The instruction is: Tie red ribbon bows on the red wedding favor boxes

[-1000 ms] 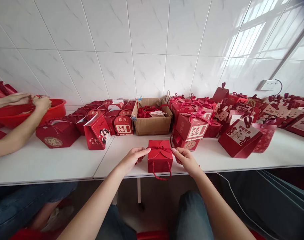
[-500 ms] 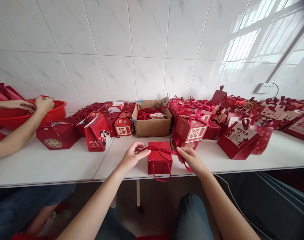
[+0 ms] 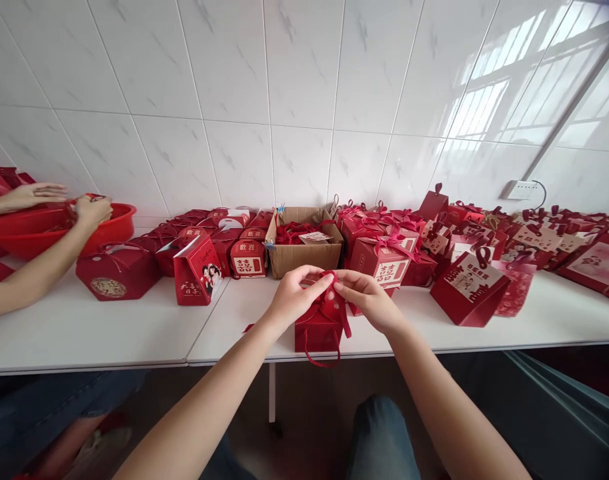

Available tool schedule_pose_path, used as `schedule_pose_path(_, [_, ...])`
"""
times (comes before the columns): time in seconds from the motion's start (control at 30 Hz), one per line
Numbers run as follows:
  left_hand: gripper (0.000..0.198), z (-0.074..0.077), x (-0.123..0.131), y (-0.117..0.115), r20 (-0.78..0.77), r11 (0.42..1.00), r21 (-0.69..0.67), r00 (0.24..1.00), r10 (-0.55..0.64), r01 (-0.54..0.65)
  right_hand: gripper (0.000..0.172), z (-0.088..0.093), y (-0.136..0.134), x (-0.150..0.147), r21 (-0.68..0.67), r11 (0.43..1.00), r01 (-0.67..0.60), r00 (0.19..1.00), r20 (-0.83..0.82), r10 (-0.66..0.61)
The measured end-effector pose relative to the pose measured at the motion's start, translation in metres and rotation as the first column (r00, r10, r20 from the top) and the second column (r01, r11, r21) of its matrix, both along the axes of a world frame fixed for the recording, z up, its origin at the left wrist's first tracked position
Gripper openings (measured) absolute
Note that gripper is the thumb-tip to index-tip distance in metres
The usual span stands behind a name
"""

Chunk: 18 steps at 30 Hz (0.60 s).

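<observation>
A red gift box (image 3: 318,335) with a twisted cord handle hanging down its front stands near the table's front edge. Over its top, my left hand (image 3: 301,292) and my right hand (image 3: 367,297) meet, thumbs and fingertips pinched on a red ribbon (image 3: 346,321). One ribbon end hangs down at the box's right side, and another tip lies on the table to the left. My fingers partly hide the box's top and the ribbon's loop. Just behind stands an open cardboard box (image 3: 304,259) holding red ribbons and a card.
Red gift boxes (image 3: 389,257) with bows stand behind at the right, and more boxes (image 3: 247,259) at the left. A triangular red box (image 3: 469,290) stands farther right. At the far left a co-worker's hands (image 3: 91,212) are over a red basin (image 3: 121,230).
My hands have come together over the box, bringing the ribbon ends from both sides to its middle. The co-worker's left-side hand has lifted away from the other.
</observation>
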<state>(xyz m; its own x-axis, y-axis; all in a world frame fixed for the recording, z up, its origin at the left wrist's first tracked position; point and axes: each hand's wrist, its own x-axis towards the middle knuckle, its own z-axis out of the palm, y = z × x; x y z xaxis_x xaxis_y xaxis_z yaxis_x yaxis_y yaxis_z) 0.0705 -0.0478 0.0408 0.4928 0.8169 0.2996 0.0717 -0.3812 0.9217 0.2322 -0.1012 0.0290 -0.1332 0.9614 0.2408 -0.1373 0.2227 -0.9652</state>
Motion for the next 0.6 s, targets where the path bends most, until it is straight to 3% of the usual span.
schedule_pose_path(0.13, [0.018, 0.000, 0.004, 0.004, 0.027, 0.996, 0.046, 0.997, 0.075, -0.076, 0.034, -0.006, 0.005, -0.004, -0.002, 0.996, 0.086, 0.996, 0.036, -0.086])
schedule_pose_path(0.23, [0.009, 0.001, 0.005, 0.003, 0.026, 0.983, 0.138, 0.992, 0.120, -0.123, 0.037, -0.013, 0.010, -0.005, 0.006, 0.992, 0.128, 0.978, 0.166, -0.127])
schedule_pose_path(0.37, [0.012, 0.000, -0.003, 0.005, 0.034, 0.977, 0.176, 0.992, 0.118, -0.122, 0.038, -0.019, 0.012, -0.007, 0.095, 0.971, 0.221, 0.923, 0.302, -0.240])
schedule_pose_path(0.5, [0.022, -0.013, -0.023, 0.016, -0.035, 0.966, 0.075, 0.968, 0.250, -0.247, 0.040, -0.023, 0.012, -0.008, 0.101, 0.967, 0.234, 0.935, 0.250, -0.252])
schedule_pose_path(0.6, [0.034, -0.029, -0.036, 0.027, -0.172, 0.972, -0.055, 0.961, 0.218, -0.230, 0.037, -0.024, 0.012, -0.008, 0.062, 0.987, 0.151, 0.964, 0.212, -0.161])
